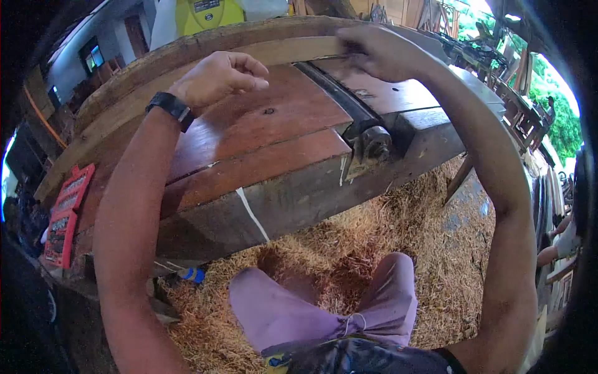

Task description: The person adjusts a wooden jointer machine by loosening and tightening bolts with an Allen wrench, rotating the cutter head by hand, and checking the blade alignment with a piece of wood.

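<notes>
My left hand (221,78), with a dark watch (171,109) on its wrist, hovers over the reddish wooden table (268,118) of a jointer-like machine. Its fingers are loosely bent and apart, and nothing shows in them. Over the far right part of the table is my right hand (383,53), its fingers dark and smeared by motion, so their grip cannot be made out. Between the two hands runs the dark slot of the cutter head (342,96), ending at a metal bearing housing (375,143). Behind both hands stands a long wooden board (274,53) on edge.
A red tool case (65,215) with small pieces lies at the table's left end. Wood shavings (436,262) cover the floor around my legs. A blue object (194,275) sits below the table edge. Another person's arm (560,246) shows at the far right.
</notes>
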`<action>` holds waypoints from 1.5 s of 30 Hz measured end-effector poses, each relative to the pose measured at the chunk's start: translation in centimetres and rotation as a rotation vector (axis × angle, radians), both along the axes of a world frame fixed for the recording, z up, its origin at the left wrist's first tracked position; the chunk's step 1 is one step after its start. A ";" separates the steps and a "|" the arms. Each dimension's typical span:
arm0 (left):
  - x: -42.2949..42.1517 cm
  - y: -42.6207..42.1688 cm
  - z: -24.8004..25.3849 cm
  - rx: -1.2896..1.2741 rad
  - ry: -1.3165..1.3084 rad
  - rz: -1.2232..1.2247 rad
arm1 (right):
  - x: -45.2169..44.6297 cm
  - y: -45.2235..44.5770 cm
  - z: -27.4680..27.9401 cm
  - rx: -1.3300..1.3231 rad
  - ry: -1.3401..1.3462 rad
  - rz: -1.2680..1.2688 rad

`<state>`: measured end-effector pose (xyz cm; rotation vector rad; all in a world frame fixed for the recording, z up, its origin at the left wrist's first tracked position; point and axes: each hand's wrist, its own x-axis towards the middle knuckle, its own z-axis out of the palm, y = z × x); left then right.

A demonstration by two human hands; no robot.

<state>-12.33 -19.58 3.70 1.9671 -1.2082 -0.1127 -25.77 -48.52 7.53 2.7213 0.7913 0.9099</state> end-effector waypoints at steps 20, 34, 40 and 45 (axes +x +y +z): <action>1.5 0.7 -0.7 0.309 -0.121 -0.065 | 6.3 10.0 2.0 -0.179 0.450 0.225; 1.5 0.1 -1.5 0.225 -0.024 -0.044 | 7.6 9.5 1.9 -0.096 0.548 0.319; 2.9 -0.1 -2.0 0.249 -0.082 0.005 | 7.5 8.9 1.4 -0.088 0.534 0.354; 0.1 0.1 -0.9 0.277 -0.036 0.047 | 6.9 8.8 1.7 -0.140 0.494 0.417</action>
